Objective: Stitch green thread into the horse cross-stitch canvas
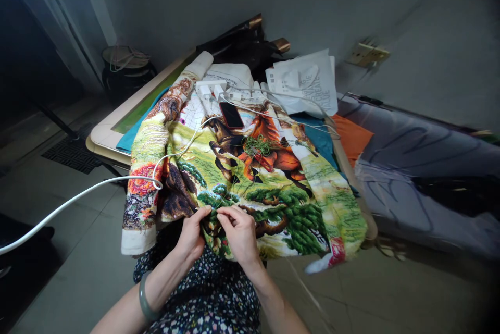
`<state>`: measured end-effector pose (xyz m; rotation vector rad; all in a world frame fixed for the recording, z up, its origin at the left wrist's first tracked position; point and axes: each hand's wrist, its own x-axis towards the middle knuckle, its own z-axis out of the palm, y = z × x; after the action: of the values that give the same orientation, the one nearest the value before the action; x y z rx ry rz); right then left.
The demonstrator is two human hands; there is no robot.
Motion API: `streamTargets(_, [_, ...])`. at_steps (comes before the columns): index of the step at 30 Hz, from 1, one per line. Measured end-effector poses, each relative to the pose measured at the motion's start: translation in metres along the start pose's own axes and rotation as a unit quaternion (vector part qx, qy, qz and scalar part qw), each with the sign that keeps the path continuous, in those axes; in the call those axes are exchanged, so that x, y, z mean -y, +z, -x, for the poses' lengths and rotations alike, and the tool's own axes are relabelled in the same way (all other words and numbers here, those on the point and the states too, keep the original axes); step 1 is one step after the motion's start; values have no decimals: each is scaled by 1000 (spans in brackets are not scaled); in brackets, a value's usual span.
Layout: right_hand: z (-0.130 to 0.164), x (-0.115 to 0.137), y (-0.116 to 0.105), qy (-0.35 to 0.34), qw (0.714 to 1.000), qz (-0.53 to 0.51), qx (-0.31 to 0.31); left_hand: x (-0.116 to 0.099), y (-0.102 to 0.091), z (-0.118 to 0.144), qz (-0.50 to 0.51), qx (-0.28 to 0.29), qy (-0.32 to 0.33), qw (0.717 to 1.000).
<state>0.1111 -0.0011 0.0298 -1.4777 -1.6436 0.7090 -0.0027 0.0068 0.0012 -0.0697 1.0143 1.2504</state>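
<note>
A large cross-stitch cloth (273,193) with galloping horses, green hills and trees drapes over the table toward my lap. My left hand (192,235) pinches the cloth near its front edge, thumb on top. Right beside it, my right hand (239,232) is closed in a pinch just above the fabric. Whatever lies between its fingertips is too small to make out. A loose tangle of green thread (258,146) rests on the red horse. The cloth's left side is rolled into a thick tube (146,172), and its right side (334,198) is folded or rolled too.
A phone (231,115) lies on the cloth below a white power strip (211,85) with plugs. A white cable (78,198) crosses the rolled side and hangs off to the left. White plastic packets (302,81) sit at the back right of the table (107,131). A stool (127,68) stands behind.
</note>
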Motion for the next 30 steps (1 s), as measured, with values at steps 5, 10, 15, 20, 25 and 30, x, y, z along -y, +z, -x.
streamTargets(5, [-2,-2,2,-4,1000,-11,-7,0,1,0,0,-5,4,1000])
streamTargets(10, [-1,-1,2,-4,1000,-14,-6,0,2,1,-3,-8,8,1000])
streamTargets(15, [1,-4,4,2,1000,-24,-8,0,3,1,-3,-12,11,1000])
streamTargets(20, [-2,-5,8,12,999,-43,-17,-1,4,2,-3,-12,18,1000])
streamTargets(25, [-3,2,5,-10,1000,12,-3,-1,3,3,10,-2,13,1000])
streamTargets(30, [-4,8,1,-49,995,82,-5,-1,2,4,28,12,-11,999])
